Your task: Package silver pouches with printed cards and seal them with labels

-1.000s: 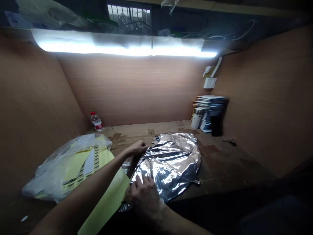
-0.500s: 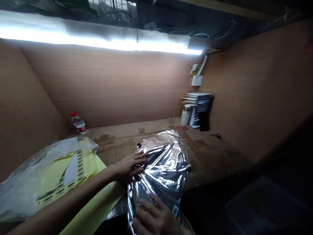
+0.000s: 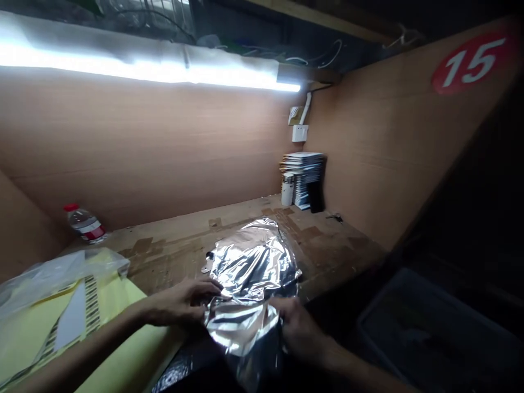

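Observation:
A crumpled silver foil sheet or bag (image 3: 249, 267) lies on the wooden workbench (image 3: 176, 256), its near part folded over and hanging past the bench edge. My left hand (image 3: 182, 301) grips its left edge, with the fingertips pressed on the shiny fold. My right hand (image 3: 301, 330) holds the folded near part from the right side, and the fingers are partly in shadow. Under my left forearm lie yellow sheets with black barcode strips (image 3: 117, 297), partly inside a clear plastic bag (image 3: 53, 275).
A water bottle with a red cap (image 3: 85, 224) stands at the back left. A stack of booklets (image 3: 303, 177), a white flask (image 3: 287, 189) and a black object (image 3: 315, 196) stand at the back right. A dark bin (image 3: 429, 333) sits low on the right, below the bench edge.
The view has swung to the right. The foil's near part is now folded over, and my right hand has moved to the foil's right side. My left hand has slid toward me along the edge.

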